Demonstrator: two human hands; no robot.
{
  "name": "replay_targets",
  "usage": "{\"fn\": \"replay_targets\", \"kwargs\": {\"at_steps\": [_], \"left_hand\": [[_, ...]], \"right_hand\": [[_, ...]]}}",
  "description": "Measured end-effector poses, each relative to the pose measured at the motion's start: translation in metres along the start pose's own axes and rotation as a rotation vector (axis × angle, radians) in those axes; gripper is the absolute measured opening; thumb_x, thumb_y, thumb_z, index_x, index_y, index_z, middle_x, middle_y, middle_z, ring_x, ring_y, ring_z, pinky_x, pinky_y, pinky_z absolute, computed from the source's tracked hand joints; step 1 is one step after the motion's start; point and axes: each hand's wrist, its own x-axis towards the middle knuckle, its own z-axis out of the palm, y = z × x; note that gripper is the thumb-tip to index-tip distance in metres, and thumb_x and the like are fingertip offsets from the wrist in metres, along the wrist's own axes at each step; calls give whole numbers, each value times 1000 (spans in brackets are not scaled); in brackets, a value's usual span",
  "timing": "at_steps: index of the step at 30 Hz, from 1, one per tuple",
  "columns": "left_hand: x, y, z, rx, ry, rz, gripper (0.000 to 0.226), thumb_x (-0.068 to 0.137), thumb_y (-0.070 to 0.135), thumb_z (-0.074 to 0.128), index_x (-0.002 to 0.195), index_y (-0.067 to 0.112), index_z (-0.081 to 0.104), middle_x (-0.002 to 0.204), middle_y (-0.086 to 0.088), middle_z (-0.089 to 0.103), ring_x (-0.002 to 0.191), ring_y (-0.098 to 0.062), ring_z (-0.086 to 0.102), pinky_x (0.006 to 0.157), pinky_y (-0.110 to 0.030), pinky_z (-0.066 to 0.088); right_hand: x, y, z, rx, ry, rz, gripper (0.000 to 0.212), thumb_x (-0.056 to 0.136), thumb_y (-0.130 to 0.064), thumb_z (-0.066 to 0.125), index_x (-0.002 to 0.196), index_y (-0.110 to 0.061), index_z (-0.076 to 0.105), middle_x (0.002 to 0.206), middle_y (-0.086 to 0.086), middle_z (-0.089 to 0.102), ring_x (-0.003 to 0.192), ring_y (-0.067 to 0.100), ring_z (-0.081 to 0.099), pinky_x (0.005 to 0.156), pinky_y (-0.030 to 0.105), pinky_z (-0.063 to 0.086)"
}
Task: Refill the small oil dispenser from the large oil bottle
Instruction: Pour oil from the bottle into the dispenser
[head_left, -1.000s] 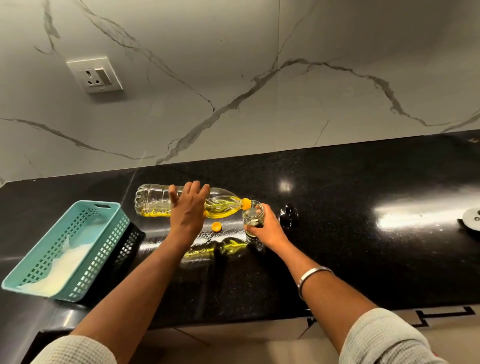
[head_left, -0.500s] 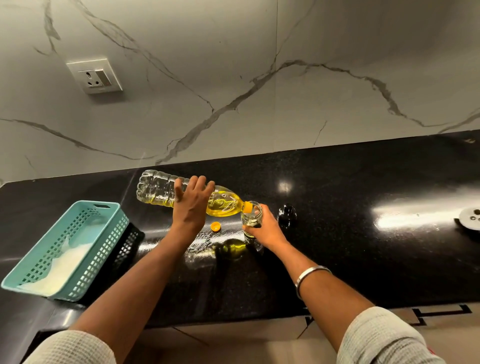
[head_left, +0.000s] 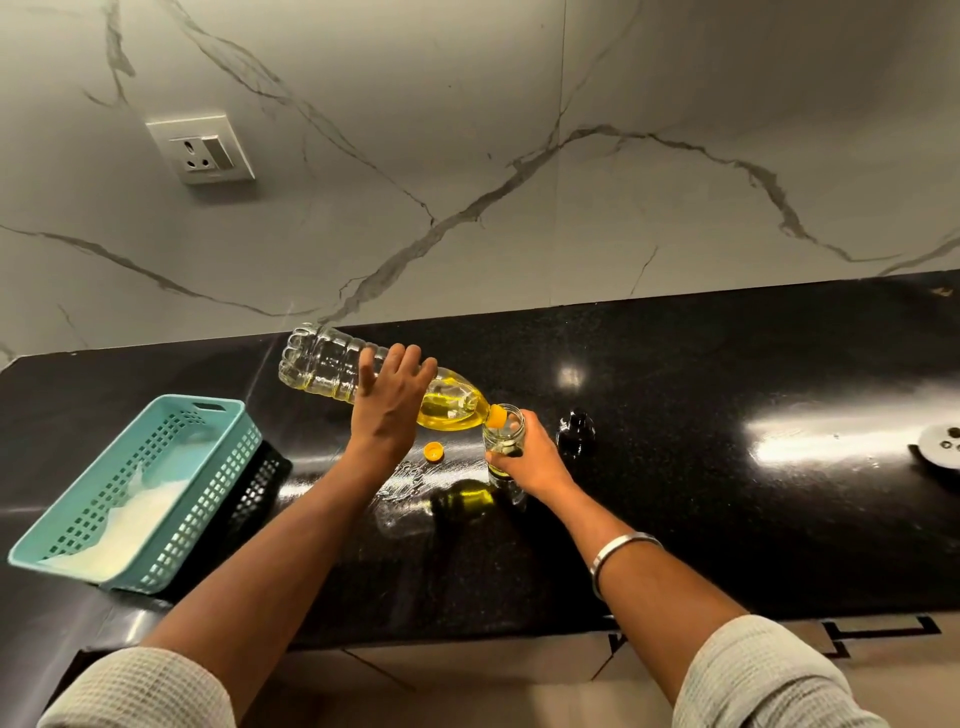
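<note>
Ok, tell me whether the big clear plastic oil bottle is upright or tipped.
Tipped: the clear plastic oil bottle lies near-horizontal, base raised, yellow neck at the small glass jar.

Both forearms reach forward and converge toward the middle, sleeves pushed up near the elbows. The left hand (head_left: 387, 402) lies palm-down with its fingers (head_left: 402, 358) spread and curled over the body of the large oil bottle (head_left: 332, 371), wrist slightly raised as it grips from above. The right hand (head_left: 527, 457) is wrapped sideways round the small oil dispenser (head_left: 503, 434), thumb toward the left, and a metal bangle (head_left: 621, 553) circles that forearm partway up.
</note>
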Motion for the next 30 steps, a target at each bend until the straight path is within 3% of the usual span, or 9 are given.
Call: {"fn": "replay_targets", "kwargs": {"at_steps": [30], "left_hand": [[2, 2, -4, 32, -10, 5, 71, 62, 1, 72, 123, 30, 53, 123, 3, 52, 124, -21, 47, 101, -41, 13]], "right_hand": [[0, -2, 0, -28, -10, 18, 63, 75, -16, 80, 127, -19, 44, 128, 3, 52, 114, 17, 53, 95, 29, 44]]}}
